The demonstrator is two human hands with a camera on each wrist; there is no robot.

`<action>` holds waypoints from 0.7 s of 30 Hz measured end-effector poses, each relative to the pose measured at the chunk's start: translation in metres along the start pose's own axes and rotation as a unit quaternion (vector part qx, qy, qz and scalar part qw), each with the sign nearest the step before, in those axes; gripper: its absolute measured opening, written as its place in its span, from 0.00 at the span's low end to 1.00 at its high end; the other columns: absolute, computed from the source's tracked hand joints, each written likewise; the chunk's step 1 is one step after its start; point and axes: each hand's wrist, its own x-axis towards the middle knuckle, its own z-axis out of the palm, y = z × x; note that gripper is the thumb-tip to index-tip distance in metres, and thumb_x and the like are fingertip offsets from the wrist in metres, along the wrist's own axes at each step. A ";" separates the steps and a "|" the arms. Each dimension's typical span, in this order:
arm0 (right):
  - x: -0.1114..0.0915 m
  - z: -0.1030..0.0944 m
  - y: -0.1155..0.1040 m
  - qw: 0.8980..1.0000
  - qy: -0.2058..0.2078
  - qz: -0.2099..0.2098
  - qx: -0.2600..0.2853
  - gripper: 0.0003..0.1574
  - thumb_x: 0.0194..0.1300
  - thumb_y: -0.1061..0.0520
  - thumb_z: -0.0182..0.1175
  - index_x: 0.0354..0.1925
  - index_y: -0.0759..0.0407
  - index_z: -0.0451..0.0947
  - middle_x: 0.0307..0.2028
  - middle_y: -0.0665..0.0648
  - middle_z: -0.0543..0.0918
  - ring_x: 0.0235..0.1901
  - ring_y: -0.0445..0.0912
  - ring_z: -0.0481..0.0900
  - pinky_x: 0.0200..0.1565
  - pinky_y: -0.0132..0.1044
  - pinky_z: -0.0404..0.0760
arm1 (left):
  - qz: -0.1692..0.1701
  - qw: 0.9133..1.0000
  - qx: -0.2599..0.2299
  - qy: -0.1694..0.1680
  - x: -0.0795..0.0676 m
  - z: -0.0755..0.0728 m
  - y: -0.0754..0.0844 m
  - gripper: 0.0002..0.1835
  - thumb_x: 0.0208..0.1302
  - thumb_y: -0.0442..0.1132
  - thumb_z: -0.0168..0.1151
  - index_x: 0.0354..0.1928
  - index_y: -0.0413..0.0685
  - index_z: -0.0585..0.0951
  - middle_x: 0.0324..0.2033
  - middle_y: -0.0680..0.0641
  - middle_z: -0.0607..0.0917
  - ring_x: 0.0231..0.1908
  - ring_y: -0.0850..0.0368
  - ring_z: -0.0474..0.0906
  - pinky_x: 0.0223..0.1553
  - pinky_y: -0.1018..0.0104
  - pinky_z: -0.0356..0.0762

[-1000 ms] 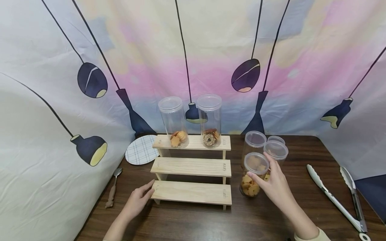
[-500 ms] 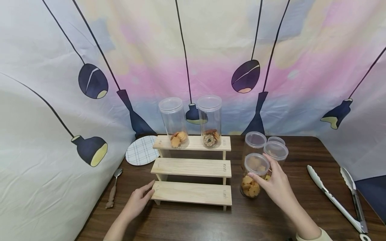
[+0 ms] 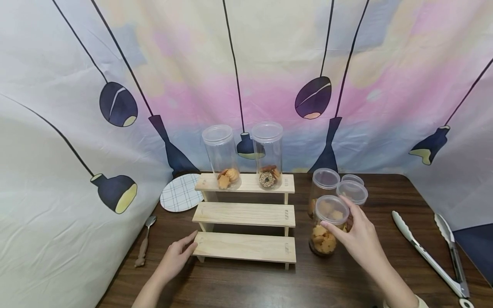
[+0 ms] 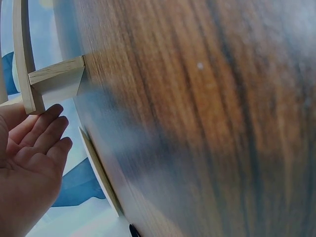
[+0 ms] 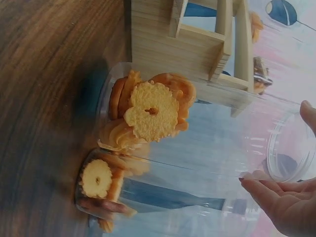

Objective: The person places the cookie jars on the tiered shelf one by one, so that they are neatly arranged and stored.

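Observation:
My right hand (image 3: 360,237) grips a clear plastic jar (image 3: 332,210) near its lid. Thumb and fingers lie on opposite sides of it. Cookies (image 5: 153,111) fill the jar's lower part; whether its base touches the table I cannot tell. Several similar jars (image 3: 324,179) stand close behind it. My left hand (image 3: 175,256) holds the left end of the lowest step of a three-step wooden stand (image 3: 246,246), thumb and index finger at the board's end. In the left wrist view the other fingers sit loosely beside the board (image 4: 33,101).
Two tall lidded jars (image 3: 221,156) with cookies stand on the top step. A round checked mat (image 3: 179,194) lies behind the stand's left side. A spoon (image 3: 146,239) lies at the left and tongs (image 3: 427,256) at the right of the dark wood table (image 3: 246,286).
My right hand has shifted the gripped jar slightly to the right, away from the jar behind it. The left hand and the stand look unmoved.

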 end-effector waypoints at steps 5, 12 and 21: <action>-0.002 -0.008 -0.005 1.000 0.008 -0.006 0.000 0.51 0.53 0.42 0.73 0.68 0.58 0.64 0.56 0.66 0.73 0.45 0.58 0.80 0.41 0.52 0.80 | -0.002 1.000 -0.002 -0.001 0.000 0.000 0.000 0.25 0.72 0.44 0.55 0.65 0.36 0.71 0.60 0.38 0.74 0.61 0.43 0.68 0.59 0.45 0.66; -0.006 -0.019 -0.014 1.000 0.010 -0.011 -0.008 0.51 0.52 0.42 0.74 0.68 0.54 0.65 0.56 0.67 0.73 0.46 0.62 0.80 0.42 0.55 0.79 | -0.004 1.000 -0.002 -0.004 0.000 0.000 -0.001 0.26 0.72 0.45 0.55 0.65 0.36 0.71 0.60 0.37 0.74 0.61 0.42 0.68 0.59 0.45 0.66; -0.010 -0.026 -0.021 1.000 -0.001 -0.013 -0.019 0.51 0.50 0.41 0.74 0.68 0.51 0.66 0.54 0.64 0.76 0.42 0.58 0.83 0.40 0.55 0.80 | -0.005 1.000 -0.005 -0.001 0.001 0.001 -0.001 0.25 0.72 0.43 0.55 0.65 0.36 0.71 0.60 0.38 0.74 0.61 0.42 0.68 0.59 0.46 0.66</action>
